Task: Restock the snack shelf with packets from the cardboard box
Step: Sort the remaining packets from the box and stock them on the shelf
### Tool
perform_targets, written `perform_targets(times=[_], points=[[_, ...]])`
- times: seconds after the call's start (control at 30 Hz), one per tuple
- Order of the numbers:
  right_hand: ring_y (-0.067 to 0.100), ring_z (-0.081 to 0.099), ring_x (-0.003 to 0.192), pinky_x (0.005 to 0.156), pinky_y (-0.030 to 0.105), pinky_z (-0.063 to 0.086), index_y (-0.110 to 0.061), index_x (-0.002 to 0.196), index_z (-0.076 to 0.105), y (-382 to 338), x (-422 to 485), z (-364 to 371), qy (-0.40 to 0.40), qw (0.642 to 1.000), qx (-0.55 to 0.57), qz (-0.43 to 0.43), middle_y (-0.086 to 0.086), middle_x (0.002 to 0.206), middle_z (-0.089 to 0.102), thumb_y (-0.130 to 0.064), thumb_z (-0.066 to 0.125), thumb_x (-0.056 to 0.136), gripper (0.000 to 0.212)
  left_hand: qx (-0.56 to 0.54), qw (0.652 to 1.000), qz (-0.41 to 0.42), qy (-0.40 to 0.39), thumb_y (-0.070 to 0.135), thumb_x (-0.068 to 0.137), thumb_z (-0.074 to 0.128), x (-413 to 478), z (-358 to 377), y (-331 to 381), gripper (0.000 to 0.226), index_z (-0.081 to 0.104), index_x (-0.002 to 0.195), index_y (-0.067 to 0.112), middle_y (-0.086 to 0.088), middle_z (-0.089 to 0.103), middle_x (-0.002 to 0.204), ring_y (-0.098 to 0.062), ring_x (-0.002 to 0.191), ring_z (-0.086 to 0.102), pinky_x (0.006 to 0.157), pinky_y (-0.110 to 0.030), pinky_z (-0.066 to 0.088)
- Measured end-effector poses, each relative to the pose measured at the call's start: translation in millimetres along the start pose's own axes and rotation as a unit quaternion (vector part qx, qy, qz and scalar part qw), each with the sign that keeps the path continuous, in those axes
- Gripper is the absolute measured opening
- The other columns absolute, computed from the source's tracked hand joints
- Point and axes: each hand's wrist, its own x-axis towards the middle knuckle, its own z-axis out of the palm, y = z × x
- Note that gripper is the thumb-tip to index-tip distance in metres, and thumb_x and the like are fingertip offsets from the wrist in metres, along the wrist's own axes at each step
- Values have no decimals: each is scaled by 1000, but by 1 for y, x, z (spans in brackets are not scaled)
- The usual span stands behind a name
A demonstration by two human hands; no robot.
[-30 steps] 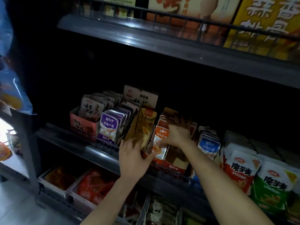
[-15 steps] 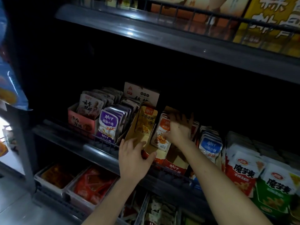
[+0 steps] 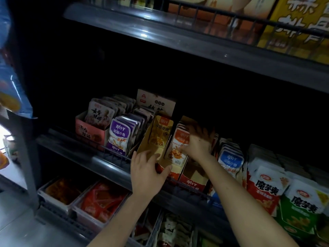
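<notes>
On the shelf (image 3: 106, 162), left hand (image 3: 146, 175) clasps the cardboard box (image 3: 144, 145); right hand (image 3: 198, 145) pinches orange packets (image 3: 178, 150).

grey floor (image 3: 17, 229), dark metal upper shelf (image 3: 178, 41), bright light (image 3: 5, 132) at left

Head cam: I see the left hand (image 3: 147, 175) gripping the front corner of the cardboard box (image 3: 146, 143) at the shelf (image 3: 106, 161) edge, thumb hooked over the box's front lip. One yellow packet (image 3: 161, 134) stands upright in the box. The right hand (image 3: 197, 145) is just right of it, fingers curled over the tops of the orange packets (image 3: 179, 150). Can't tell if those share the box. Purple packets (image 3: 119, 138) are just left of the box and blue packets (image 3: 230, 161) are further right.
</notes>
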Motion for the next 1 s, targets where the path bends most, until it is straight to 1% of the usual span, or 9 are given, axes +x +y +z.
perform_targets(times=[0.1,0.17,0.23,0.4,0.5,0.57,0.67,0.8,1.0], points=[[28,15,142,114,39,7,-29,141,32,3,0,2,-9,999,41,5,2,152,23,-49,76,70,86,7,1000,-3,-3,66,74,53,0,0,1,60,74,100,16,-8,68,105,-25,108,60,111,-48,32],[28,18,140,114,44,20,-30,138,35,3,0,5,-11,999,46,6,2,150,25,-47,77,68,84,10,1000,-3,-4,69,75,48,0,-1,1,63,74,100,17,-7,68,105,-25,109,60,111,-47,31],[28,19,140,113,48,23,-31,136,37,3,0,7,-6,999,36,9,1,149,26,-48,78,67,82,11,1000,-3,-5,70,75,43,-1,-1,1,66,74,100,17,-7,68,105,-24,109,60,111,-47,31],[28,17,141,116,50,-2,-27,138,37,0,2,5,27,999,-23,-9,3,149,29,-47,73,72,78,6,1000,-1,-2,70,75,44,-1,-2,1,65,74,99,17,-7,68,103,-25,108,61,110,-49,34],[28,25,138,115,51,-6,-19,136,41,-4,3,1,38,998,-52,-5,6,143,39,-44,71,75,73,4,1000,2,7,69,75,44,-1,-2,2,65,75,97,16,-8,68,100,-26,104,62,109,-50,35],[30,37,131,116,54,1,-13,128,50,-5,2,3,55,996,-68,-10,10,133,49,-40,74,73,67,5,1000,3,7,68,75,45,-1,-2,2,64,75,97,16,-8,68,101,-25,105,62,109,-49,34],[33,55,114,112,59,23,-6,110,62,-6,0,10,114,990,-81,-18,15,112,62,-31,86,57,64,7,1000,1,3,67,76,45,-1,-1,1,63,74,100,17,-7,68,103,-25,107,61,110,-49,34],[31,32,135,115,55,3,-14,133,43,-9,2,3,30,996,-79,-10,11,139,42,-40,74,75,71,4,1000,-5,0,67,76,45,-1,0,1,63,74,101,17,-6,67,105,-24,109,60,111,-49,32],[29,18,141,116,53,2,-29,141,33,-2,5,-1,-9,1000,-16,-10,5,150,28,-48,72,76,78,1,1000,-9,-2,63,74,57,0,1,1,56,73,102,17,-8,67,104,-27,109,60,112,-49,31]])
